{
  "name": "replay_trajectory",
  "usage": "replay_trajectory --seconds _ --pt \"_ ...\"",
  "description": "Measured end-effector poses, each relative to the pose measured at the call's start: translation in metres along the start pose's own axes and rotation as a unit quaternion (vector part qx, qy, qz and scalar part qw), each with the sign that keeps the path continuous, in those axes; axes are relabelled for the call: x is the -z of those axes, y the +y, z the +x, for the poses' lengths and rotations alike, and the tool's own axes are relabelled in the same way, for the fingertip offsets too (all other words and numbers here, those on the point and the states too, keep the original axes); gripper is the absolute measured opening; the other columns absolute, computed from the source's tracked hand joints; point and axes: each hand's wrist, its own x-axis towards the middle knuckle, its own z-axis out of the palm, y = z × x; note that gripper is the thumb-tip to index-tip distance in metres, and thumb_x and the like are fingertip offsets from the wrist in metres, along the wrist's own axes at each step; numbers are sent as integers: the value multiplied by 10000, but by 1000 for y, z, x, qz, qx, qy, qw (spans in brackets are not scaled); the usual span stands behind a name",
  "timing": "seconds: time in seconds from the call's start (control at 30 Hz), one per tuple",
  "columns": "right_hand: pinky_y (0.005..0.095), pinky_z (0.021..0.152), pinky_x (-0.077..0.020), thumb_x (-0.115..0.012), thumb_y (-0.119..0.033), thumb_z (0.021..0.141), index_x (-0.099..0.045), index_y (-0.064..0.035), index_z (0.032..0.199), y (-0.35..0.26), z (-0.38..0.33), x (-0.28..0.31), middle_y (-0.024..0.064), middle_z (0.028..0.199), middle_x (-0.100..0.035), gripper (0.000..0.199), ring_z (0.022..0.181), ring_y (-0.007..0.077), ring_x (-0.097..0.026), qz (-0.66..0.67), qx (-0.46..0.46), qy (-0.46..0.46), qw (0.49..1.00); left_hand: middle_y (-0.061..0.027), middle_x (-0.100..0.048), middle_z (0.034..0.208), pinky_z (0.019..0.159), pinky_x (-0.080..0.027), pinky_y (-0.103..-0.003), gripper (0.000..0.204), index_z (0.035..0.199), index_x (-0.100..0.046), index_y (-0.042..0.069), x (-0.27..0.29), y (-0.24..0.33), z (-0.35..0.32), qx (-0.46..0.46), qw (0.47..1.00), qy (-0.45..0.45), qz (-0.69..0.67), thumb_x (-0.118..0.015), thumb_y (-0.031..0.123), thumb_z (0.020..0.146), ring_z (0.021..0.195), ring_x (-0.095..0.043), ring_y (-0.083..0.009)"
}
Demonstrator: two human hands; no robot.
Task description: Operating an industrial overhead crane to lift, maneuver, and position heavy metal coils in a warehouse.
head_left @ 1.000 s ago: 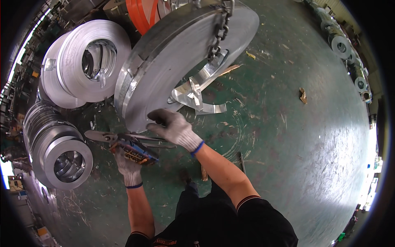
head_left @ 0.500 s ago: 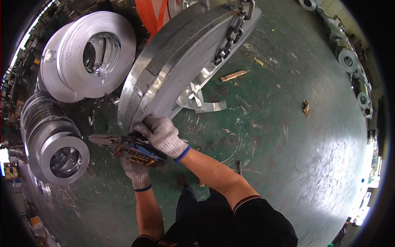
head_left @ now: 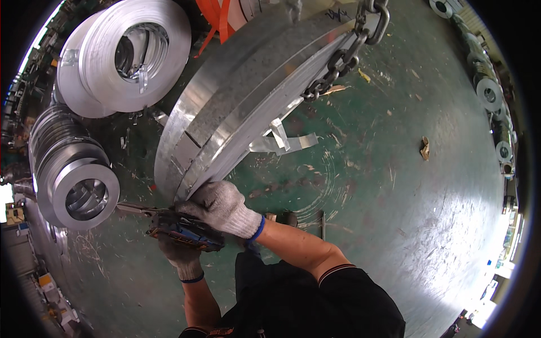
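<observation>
A large coil of shiny metal strip (head_left: 194, 115) hangs tilted in front of me. My left hand (head_left: 180, 253), in a grey knit glove, grips from below a dark hand tool (head_left: 189, 232) with blue and orange parts. Pointed metal blades (head_left: 134, 208) jut out to the left of it; whether they belong to the same tool I cannot tell. My right hand (head_left: 222, 208), gloved too, is closed at the coil's lower edge, right against the tool. Its fingertips are hidden, and so is whatever they pinch.
A heavy chain (head_left: 341, 59) hangs along the coil's right side. Flat coils (head_left: 93, 56) lean at the upper left, above a row of narrower coils (head_left: 53, 194). Loose metal strip ends (head_left: 287, 145) stick out past the coil. Scraps, including brown paper (head_left: 424, 148), lie on the green floor (head_left: 383, 197).
The coil and chain look larger and nearer. Both hands sit slightly lower in the picture, still together at the coil's lower edge. The tool has tilted, so its face shows less.
</observation>
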Motion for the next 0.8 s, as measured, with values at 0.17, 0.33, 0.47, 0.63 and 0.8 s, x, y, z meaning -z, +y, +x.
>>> replay_trajectory --seconds 0.17,0.33,0.47,0.63,0.8 --pt "336 671 -566 -778 -308 889 -770 -13 937 -4 -25 15 148 840 -747 300 747 225 -737 127 -30 -110 985 -108 -660 1264 889 -595 -543 600 1359 -592 126 28 4 -31 11 999 28 29 -625 562 948 1083 -675 -313" --pt "325 669 -559 -777 -298 893 -769 -11 940 0 -62 0 138 821 -749 290 735 202 -732 111 31 -97 989 -100 -633 1288 925 -568 -531 622 1364 -576 125 59 4 -55 10 996 -1 88 -627 578 940 1118 -646 -309" --pt "310 687 -563 -776 -271 903 -782 -26 962 -21 -95 -7 126 814 -759 252 739 158 -728 128 -14 -72 989 -96 -618 1305 970 -544 -514 618 1379 -560 131 82 11 -70 18 995 -47 86 -633 562 942 1141 -625 -316" --pt "314 697 -571 -778 -250 900 -778 -14 1018 -29 -143 -24 125 857 -773 264 764 146 -735 109 -7 -41 993 -110 -593 1359 987 -542 -520 581 1424 -524 134 97 12 -101 65 995 -5 79 -615 488 973 1193 -608 -322" --pt "314 712 -574 -772 -213 896 -779 -9 1023 -42 -202 -30 132 879 -780 240 777 154 -736 121 -59 -16 991 -116 -593 1360 982 -557 -534 555 1414 -530 131 124 0 -136 28 994 -15 107 -662 415 956 1176 -623 -330"
